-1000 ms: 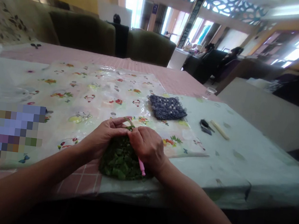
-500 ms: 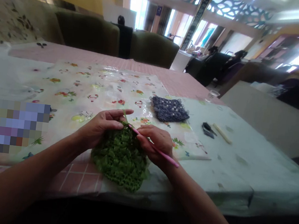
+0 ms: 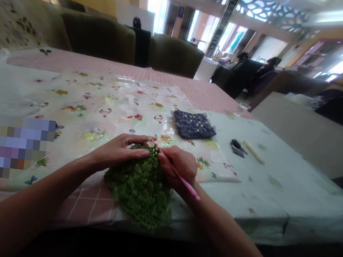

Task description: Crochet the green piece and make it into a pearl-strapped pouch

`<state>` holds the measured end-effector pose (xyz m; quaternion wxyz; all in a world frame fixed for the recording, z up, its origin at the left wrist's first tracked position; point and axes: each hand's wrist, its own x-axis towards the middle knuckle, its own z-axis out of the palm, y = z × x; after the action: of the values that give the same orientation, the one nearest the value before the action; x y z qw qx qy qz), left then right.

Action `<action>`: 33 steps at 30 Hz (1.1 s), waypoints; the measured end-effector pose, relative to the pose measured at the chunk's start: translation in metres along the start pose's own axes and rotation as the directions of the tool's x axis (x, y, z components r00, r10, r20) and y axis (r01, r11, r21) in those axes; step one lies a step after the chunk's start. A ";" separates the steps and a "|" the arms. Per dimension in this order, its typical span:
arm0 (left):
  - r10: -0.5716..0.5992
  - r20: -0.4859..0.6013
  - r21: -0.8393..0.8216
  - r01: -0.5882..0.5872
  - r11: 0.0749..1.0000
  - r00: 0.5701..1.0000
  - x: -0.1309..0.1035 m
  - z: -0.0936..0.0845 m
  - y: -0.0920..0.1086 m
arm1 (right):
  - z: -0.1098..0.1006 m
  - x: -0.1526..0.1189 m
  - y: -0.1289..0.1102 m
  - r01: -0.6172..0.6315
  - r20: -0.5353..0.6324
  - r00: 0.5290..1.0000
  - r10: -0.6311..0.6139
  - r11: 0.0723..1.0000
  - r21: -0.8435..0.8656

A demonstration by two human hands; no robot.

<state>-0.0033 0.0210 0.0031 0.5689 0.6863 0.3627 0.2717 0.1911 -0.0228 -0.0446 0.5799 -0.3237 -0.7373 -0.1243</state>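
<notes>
A green crocheted piece (image 3: 143, 187) with a ruffled, leafy texture hangs from my hands over the table's front edge. My left hand (image 3: 126, 148) pinches its upper edge, thumb on the near side and fingers behind. In my right hand (image 3: 181, 164) is a pink crochet hook (image 3: 185, 183), gripped like a pencil. The hook's tip meets the top of the green piece by my left fingertips, and its handle slants down to the right. Any loop on the tip is too small to make out.
A dark blue-grey crocheted piece with white beads (image 3: 194, 125) lies beyond my right hand. Farther right are a small black tool (image 3: 237, 147) and a cream stick (image 3: 254, 152). A clear cup (image 3: 243, 108) stands at the back. Chairs (image 3: 175, 54) line the far side.
My left hand has tilted flatter, its forefinger lowered toward the work. My right hand and the hook have shifted slightly down, and the green piece hangs a little lower.
</notes>
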 end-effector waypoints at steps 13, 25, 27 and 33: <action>-0.079 -0.056 -0.423 0.048 0.905 0.995 -0.006 0.026 -0.003 | 0.005 0.000 0.005 0.031 0.205 0.979 -0.026 0.999 -0.023; -0.174 0.086 -0.643 0.189 0.742 0.981 -0.003 0.027 -0.002 | -0.001 0.001 -0.011 0.300 0.156 0.953 -0.259 0.871 -0.390; -0.136 0.151 -0.671 0.203 0.714 0.979 -0.004 0.021 0.000 | -0.004 0.000 -0.007 0.303 0.112 0.953 -0.283 0.914 -0.269; -0.080 0.074 -0.615 0.109 0.781 0.994 -0.006 0.010 0.005 | -0.004 0.002 -0.002 0.141 0.049 0.989 -0.142 0.990 0.025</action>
<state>0.0016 0.0099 0.0062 0.7828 0.4489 0.2751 0.3315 0.1927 -0.0257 -0.0412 0.5541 -0.2671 -0.7742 -0.1489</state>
